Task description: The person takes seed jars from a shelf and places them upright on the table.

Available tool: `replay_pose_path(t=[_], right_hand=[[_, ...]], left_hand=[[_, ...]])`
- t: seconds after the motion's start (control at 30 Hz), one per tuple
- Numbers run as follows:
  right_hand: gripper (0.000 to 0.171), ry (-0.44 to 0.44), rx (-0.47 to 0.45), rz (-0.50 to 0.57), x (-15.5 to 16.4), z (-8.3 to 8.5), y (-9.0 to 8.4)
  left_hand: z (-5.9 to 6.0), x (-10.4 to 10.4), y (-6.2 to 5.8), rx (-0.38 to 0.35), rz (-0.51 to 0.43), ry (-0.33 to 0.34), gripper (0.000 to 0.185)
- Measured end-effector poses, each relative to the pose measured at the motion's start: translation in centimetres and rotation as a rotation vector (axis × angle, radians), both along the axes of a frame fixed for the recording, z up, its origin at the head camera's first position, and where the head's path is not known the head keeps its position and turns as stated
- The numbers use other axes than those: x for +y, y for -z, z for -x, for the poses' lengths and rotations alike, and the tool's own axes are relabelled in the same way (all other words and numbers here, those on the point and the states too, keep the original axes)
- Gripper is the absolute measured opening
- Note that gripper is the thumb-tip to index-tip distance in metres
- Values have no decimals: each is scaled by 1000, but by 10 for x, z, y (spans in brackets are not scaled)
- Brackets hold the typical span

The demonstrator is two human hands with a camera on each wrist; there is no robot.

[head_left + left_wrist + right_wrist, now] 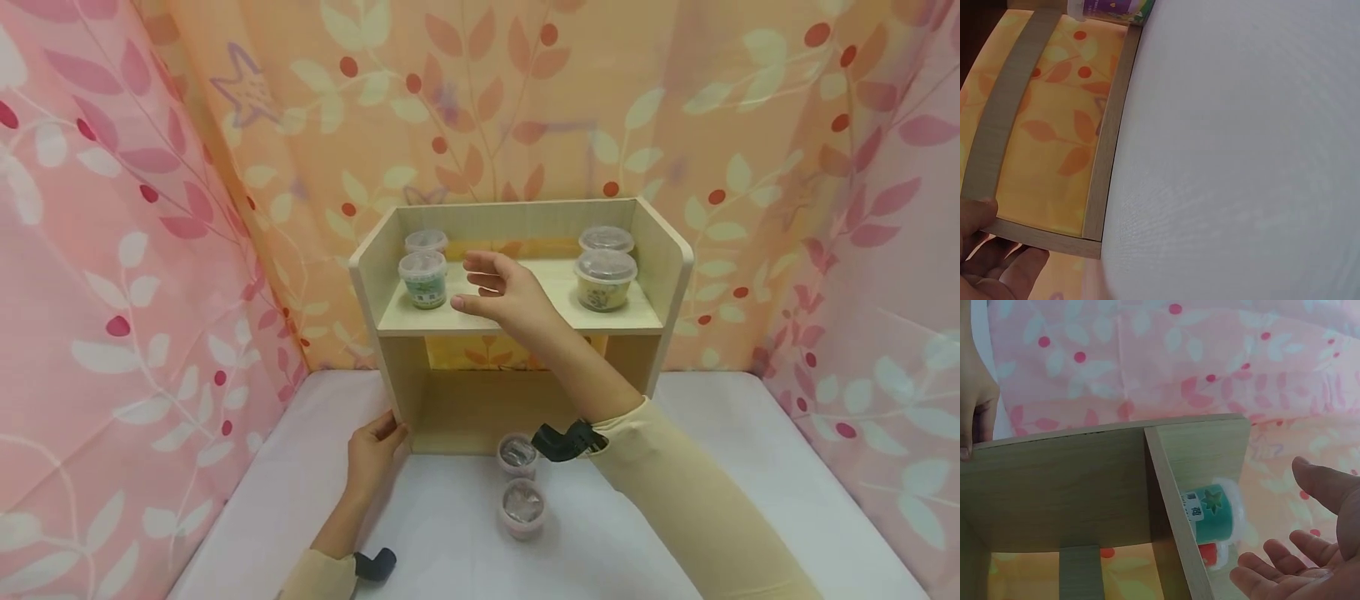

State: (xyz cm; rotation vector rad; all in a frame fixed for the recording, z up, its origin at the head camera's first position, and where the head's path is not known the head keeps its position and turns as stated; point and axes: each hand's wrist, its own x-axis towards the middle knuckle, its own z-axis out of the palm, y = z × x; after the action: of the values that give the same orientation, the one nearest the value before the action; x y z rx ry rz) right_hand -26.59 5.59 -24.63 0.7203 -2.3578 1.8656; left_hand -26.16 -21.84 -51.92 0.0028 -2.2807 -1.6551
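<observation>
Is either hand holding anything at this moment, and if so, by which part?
The left hand holds the wooden shelf by the front edge of its left side panel, near the bottom. The right hand is open over the upper shelf board, holding nothing.

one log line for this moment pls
left hand: holds shelf side | right hand: open, empty, near green cup | two cups on table
</observation>
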Motion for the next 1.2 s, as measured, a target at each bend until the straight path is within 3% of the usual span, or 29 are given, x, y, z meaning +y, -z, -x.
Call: replay_pose_path(t=[0.17, 0.63, 0.83, 1.03, 1.2], right_hand=[[76, 16, -28, -1, -11, 12, 1], [81, 63, -77, -15, -42, 47, -2], [78, 40, -133, 5, -51, 53, 1], [77, 51, -124, -5, -57, 56, 2], [81, 75, -128, -20, -59, 59, 0]], left_hand=[[0, 2, 5, 9, -4, 10, 39], [-2, -1, 5, 31, 13, -3, 38], [-2, -2, 7, 17, 10, -1, 39], [-6, 1, 0, 10, -1, 10, 38], [-2, 0, 0, 32, 23, 1, 37]])
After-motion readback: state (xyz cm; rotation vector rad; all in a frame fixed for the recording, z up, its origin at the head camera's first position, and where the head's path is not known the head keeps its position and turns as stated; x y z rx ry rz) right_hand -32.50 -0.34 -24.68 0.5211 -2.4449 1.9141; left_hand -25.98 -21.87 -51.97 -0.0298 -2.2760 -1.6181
